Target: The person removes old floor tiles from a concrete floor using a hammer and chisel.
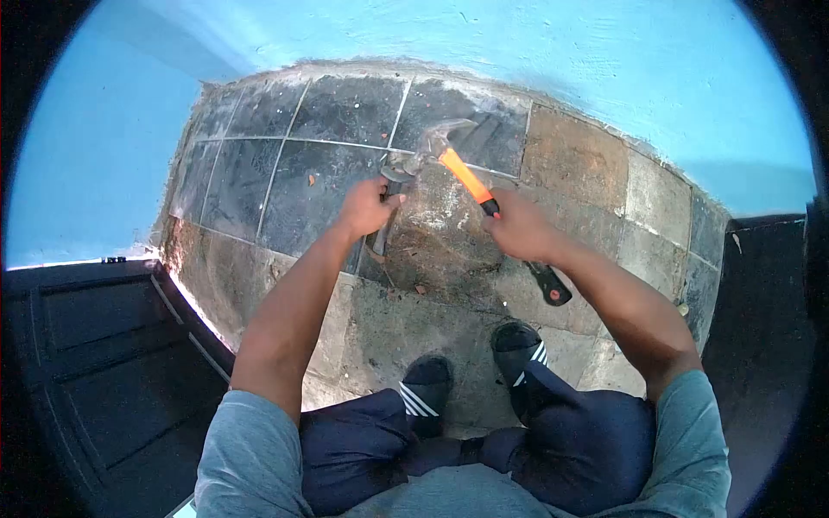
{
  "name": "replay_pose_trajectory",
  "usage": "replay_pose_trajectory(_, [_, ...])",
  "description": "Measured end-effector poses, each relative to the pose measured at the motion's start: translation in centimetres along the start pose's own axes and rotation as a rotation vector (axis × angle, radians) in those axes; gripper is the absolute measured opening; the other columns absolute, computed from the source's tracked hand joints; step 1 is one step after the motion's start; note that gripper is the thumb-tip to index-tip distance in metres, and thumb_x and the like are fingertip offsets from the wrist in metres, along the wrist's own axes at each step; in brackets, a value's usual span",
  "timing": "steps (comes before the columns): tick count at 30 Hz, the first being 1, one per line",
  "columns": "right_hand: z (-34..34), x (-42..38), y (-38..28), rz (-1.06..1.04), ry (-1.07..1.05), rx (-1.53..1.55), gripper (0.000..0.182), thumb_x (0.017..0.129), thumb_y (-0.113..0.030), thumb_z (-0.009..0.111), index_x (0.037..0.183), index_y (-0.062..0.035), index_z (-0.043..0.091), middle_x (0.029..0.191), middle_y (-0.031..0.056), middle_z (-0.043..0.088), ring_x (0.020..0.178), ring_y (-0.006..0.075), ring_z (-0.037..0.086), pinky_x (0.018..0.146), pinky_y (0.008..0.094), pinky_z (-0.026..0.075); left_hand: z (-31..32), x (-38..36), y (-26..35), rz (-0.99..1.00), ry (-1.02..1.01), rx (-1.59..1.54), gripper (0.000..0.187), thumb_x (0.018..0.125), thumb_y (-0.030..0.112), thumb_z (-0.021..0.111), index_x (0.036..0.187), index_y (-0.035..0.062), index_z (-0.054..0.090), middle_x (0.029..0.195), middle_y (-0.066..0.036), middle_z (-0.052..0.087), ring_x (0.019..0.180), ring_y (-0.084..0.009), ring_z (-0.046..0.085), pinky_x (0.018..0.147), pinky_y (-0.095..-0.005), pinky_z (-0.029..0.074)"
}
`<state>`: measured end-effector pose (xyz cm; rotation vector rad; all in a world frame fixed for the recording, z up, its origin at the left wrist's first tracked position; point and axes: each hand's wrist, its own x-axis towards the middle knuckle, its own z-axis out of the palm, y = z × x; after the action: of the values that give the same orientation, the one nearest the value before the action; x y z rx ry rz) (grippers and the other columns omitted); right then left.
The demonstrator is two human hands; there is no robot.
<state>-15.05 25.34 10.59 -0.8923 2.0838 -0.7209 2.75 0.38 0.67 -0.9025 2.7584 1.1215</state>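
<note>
My right hand point(522, 226) is closed around the black and orange handle of a claw hammer point(466, 175). The metal head, slightly blurred, is over the tiles, close to a tool with a dark handle point(380, 237). That tool is in my left hand point(367, 210), whose fingers wrap its upper part; its greyish end points away from me and rests near the edge of a dark tile point(324, 186). Its exact kind I cannot make out. Between the hands lies a rough brown patch of floor point(445, 220) with small debris on it.
Blue walls point(535, 43) border the floor at the back and left. A dark panelled door point(112, 345) stands at lower left. My sandalled feet point(427, 384) are close below the work spot. Brownish, worn floor squares point(574, 155) lie to the right.
</note>
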Motion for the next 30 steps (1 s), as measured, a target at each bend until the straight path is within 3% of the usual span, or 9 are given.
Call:
replay_pose_trajectory(1, [0.3,0.2,0.0,0.043,-0.095,0.02,0.026,0.086,-0.019,0.061,0.1,0.0024,0.062,0.086,0.0258,0.066,0.084,0.0443,0.066,0.075,0.0509,0.049,-0.2,0.1,-0.5,0.011,0.009,-0.026,0.042,0.087,0.03,0.077,0.108,-0.0048,0.067,0.098,-0.024,0.073,0.094,-0.0398,0.071,0.082,-0.0447,0.054])
replay_pose_trajectory(4, [-1.1,0.4,-0.3,-0.132,0.032,-0.041,0.027,0.085,-0.019,0.061,0.101,0.0023,0.063,0.084,0.0254,0.066,0.082,0.0429,0.066,0.074,0.05,0.05,0.1,0.3,-2.5,0.024,0.035,-0.102,0.041,0.087,0.03,0.078,0.106,-0.0058,0.067,0.096,-0.024,0.073,0.091,-0.0376,0.072,0.079,-0.0433,0.054])
replay_pose_trajectory(9, [-6.8,0.0,-4.6,-0.034,0.316,0.272,0.031,0.097,-0.03,0.064,0.1,0.001,0.061,0.068,0.0084,0.059,0.057,0.0194,0.06,0.057,0.0377,0.049,-1.3,-0.7,0.7,-0.018,0.023,-0.03,0.038,0.087,0.027,0.077,0.103,-0.0057,0.068,0.093,-0.023,0.073,0.085,-0.0332,0.073,0.077,-0.0404,0.054])
replay_pose_trajectory(12, [-8.9,0.5,-6.1,-0.153,0.537,0.478,0.036,0.102,-0.037,0.061,0.098,-0.0007,0.059,0.066,0.0019,0.056,0.05,0.0116,0.054,0.05,0.033,0.045,-0.7,-0.7,0.8,0.026,-0.023,-0.078,0.038,0.088,0.028,0.077,0.103,-0.0053,0.068,0.094,-0.023,0.073,0.087,-0.0355,0.072,0.078,-0.0416,0.054])
replay_pose_trajectory(15, [-7.0,1.2,-5.6,-0.113,0.689,0.492,0.039,0.103,-0.039,0.059,0.097,-0.0006,0.057,0.065,0.003,0.055,0.052,0.0138,0.055,0.052,0.0356,0.046,-0.8,-0.6,1.0,0.001,-0.03,0.013,0.039,0.087,0.03,0.077,0.103,-0.0048,0.069,0.095,-0.023,0.073,0.089,-0.0382,0.072,0.079,-0.0429,0.054])
replay_pose_trajectory(18, [-1.8,2.0,-1.7,-0.081,0.501,0.118,0.036,0.101,-0.033,0.059,0.102,0.0033,0.062,0.079,0.0187,0.066,0.076,0.0309,0.067,0.07,0.0463,0.052,-0.1,-0.2,-0.2,0.015,-0.005,0.001,0.041,0.087,0.032,0.078,0.103,-0.0048,0.069,0.096,-0.024,0.073,0.091,-0.0404,0.071,0.08,-0.0443,0.054])
replay_pose_trajectory(20, [0.3,2.3,0.5,-0.247,0.08,-0.229,0.036,0.1,-0.031,0.059,0.105,0.0041,0.064,0.088,0.0246,0.068,0.09,0.0368,0.069,0.076,0.0487,0.052,-0.4,-0.3,0.5,-0.012,0.018,0.039,0.041,0.087,0.032,0.078,0.102,-0.0047,0.069,0.095,-0.024,0.073,0.091,-0.0405,0.071,0.08,-0.0447,0.054])
replay_pose_trajectory(24, [0.4,2.6,0.7,0.018,-0.041,-0.05,0.037,0.1,-0.031,0.059,0.112,0.0032,0.062,0.068,0.011,0.059,0.052,0.0222,0.062,0.056,0.0416,0.049,-1.1,-0.2,0.8,-0.055,0.008,0.047,0.041,0.086,0.032,0.078,0.102,-0.0047,0.069,0.094,-0.024,0.072,0.089,-0.0404,0.071,0.078,-0.0454,0.053])
replay_pose_trajectory(30, [-1.1,1.5,2.9,0.03,0.013,0.014,0.036,0.101,-0.031,0.059,0.109,0.0045,0.061,0.064,0.0064,0.056,0.051,0.0192,0.06,0.049,0.0378,0.046,-1.5,-0.1,0.1,-0.03,-0.007,-0.035,0.039,0.086,0.032,0.078,0.098,-0.0042,0.069,0.09,-0.024,0.071,0.086,-0.0408,0.07,0.075,-0.0457,0.052])
